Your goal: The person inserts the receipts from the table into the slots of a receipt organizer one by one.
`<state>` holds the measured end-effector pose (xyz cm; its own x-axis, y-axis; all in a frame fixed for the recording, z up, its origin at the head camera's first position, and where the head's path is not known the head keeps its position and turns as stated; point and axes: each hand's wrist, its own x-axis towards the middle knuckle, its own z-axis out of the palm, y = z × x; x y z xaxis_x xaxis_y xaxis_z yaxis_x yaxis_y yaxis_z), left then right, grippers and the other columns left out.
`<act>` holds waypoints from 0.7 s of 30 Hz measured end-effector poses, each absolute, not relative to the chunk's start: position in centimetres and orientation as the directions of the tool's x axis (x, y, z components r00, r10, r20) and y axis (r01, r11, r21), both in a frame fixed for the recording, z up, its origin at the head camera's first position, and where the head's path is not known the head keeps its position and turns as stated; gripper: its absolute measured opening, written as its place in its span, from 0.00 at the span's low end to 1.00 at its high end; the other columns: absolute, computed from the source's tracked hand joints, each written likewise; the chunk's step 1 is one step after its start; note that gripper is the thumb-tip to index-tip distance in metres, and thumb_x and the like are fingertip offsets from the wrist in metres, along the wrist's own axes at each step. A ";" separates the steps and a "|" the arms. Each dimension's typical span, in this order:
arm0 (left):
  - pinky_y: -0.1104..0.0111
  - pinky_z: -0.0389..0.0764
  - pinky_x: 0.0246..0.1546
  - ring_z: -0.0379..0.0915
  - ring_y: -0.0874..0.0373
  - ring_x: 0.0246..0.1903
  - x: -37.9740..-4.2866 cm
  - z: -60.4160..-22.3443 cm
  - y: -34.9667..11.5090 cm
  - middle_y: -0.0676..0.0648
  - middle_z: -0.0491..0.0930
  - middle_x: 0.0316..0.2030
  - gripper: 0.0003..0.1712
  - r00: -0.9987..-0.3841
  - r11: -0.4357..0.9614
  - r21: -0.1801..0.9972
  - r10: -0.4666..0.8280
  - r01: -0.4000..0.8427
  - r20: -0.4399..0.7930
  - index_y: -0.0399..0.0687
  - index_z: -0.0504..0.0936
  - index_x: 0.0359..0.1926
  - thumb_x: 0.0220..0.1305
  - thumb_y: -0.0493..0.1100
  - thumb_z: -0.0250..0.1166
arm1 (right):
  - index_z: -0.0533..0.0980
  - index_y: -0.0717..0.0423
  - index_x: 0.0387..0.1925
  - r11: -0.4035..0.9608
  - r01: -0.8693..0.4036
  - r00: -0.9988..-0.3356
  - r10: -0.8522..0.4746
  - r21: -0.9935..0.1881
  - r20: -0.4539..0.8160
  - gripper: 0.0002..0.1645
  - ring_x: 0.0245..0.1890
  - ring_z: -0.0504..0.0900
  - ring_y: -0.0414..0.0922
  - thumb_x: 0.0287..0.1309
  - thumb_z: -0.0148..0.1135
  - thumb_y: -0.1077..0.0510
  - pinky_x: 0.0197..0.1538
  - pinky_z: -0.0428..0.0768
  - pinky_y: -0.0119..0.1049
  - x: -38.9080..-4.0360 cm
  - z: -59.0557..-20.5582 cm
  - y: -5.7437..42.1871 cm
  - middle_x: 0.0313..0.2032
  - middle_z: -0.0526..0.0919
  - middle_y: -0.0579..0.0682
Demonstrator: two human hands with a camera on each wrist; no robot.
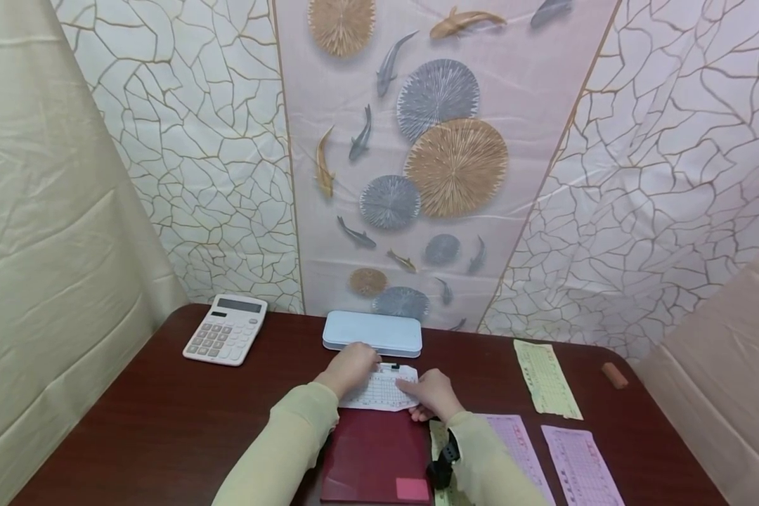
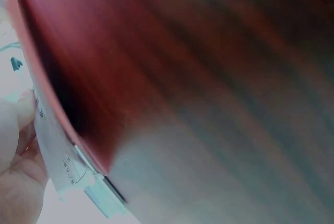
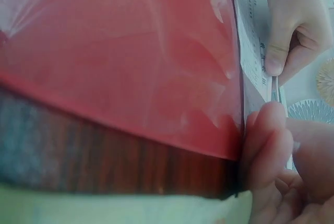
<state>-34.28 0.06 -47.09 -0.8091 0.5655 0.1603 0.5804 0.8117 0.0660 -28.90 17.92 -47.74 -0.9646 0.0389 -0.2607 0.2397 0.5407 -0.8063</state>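
Note:
A white printed form (image 1: 382, 391) with a table grid is held between both hands, just beyond the far edge of a dark red folder (image 1: 376, 450). At its left side, my left hand (image 1: 352, 369) pinches the form between thumb and finger. My right hand (image 1: 438, 395) grips its right side, thumb on top and the other fingers beneath. A small black clip (image 1: 395, 366) shows at the form's far edge. Seen from the right wrist, the left thumb (image 3: 277, 57) presses on the paper's edge, and the right hand's fingers (image 3: 269, 140) are curled beside the red folder.
A light blue case (image 1: 372, 332) lies behind the form. The calculator (image 1: 225, 330) stands at the back left. On the right are a yellow-green slip (image 1: 547, 379), pink slips (image 1: 583, 464) and a small brown block (image 1: 615, 375). Another greenish sheet (image 1: 439, 439) lies partly under the right forearm.

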 end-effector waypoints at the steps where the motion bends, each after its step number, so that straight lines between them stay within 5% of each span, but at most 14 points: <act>1: 0.66 0.80 0.42 0.80 0.57 0.37 -34.3 -47.1 0.1 0.52 0.85 0.32 0.07 -0.814 0.814 0.078 0.560 0.575 0.154 0.51 0.87 0.35 0.63 0.40 0.62 | 0.74 0.61 0.17 0.535 0.245 -0.963 0.039 -0.809 -0.266 0.23 0.05 0.73 0.37 0.56 0.66 0.49 0.13 0.76 0.30 -28.9 -47.7 17.9 0.08 0.76 0.50; 21: 0.65 0.80 0.45 0.80 0.56 0.41 -34.2 -46.7 0.2 0.52 0.85 0.36 0.07 -0.842 0.821 0.187 0.530 0.540 0.104 0.50 0.88 0.38 0.63 0.41 0.63 | 0.69 0.57 0.19 0.526 0.324 -0.936 0.060 -0.786 -0.346 0.20 0.08 0.77 0.39 0.53 0.69 0.52 0.16 0.77 0.29 -29.0 -47.5 18.1 0.14 0.78 0.54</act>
<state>-34.18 0.16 -46.66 -0.8416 0.5300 0.1040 0.5399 0.8206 0.1872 -28.95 18.11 -47.50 -0.9364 0.0602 -0.3457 0.3241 0.5258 -0.7864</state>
